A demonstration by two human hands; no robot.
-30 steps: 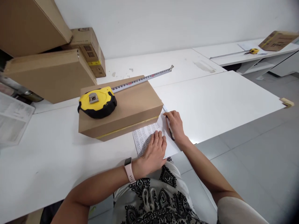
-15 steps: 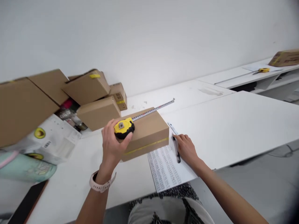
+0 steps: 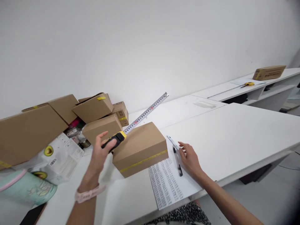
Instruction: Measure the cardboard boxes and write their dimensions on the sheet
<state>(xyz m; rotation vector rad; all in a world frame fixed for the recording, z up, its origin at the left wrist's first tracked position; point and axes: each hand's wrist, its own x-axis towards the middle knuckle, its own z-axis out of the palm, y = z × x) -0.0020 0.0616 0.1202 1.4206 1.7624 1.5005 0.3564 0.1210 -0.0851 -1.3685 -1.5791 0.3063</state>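
Note:
My left hand (image 3: 99,153) grips a yellow and black tape measure (image 3: 115,139), lifted off the cardboard box (image 3: 140,148). Its blade (image 3: 146,113) sticks out up and to the right, above the box. The box lies on the white table (image 3: 234,128) and has a yellow tape band along its front. My right hand (image 3: 191,157) rests flat on a printed sheet of paper (image 3: 167,182) with its fingers stretched out. A black pen (image 3: 177,162) lies on the sheet just left of those fingers.
Several cardboard boxes (image 3: 93,107) are piled at the left against the wall, with a white carton (image 3: 63,156) and a teal object (image 3: 25,187) before them. On a far bench at the right lie another box (image 3: 268,72) and a second tape measure (image 3: 248,83).
My left hand left the paper, took the tape measure on the box and lifted it clear, tilting the blade upward. My right hand let the pen down onto the sheet. The view rose.

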